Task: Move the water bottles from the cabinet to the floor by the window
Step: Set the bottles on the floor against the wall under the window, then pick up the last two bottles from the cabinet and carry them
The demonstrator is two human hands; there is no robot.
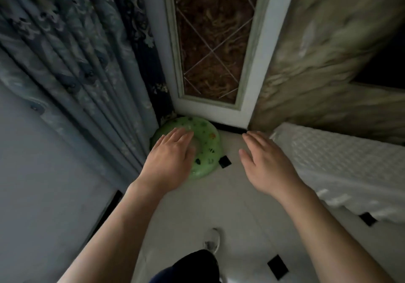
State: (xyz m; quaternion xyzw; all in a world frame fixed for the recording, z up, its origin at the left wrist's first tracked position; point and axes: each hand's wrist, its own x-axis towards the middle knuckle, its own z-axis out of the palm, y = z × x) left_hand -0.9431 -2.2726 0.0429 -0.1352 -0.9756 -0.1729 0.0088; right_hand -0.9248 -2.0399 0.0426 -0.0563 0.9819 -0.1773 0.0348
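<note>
No water bottle shows in the head view. My left hand (169,159) is stretched forward with straight fingers, palm down, and holds nothing; it overlaps a green inflatable ring (208,149) that lies on the floor. My right hand (266,165) is also held out flat with straight fingers, empty, above the pale tiled floor (236,199). Whether the left hand touches the ring I cannot tell.
A patterned blue-grey curtain (83,63) hangs at the left. A white-framed panel with brown glass (214,41) stands ahead in the corner. A white quilted cover (341,164) reaches in from the right. My shoe (211,240) is on the tiles below.
</note>
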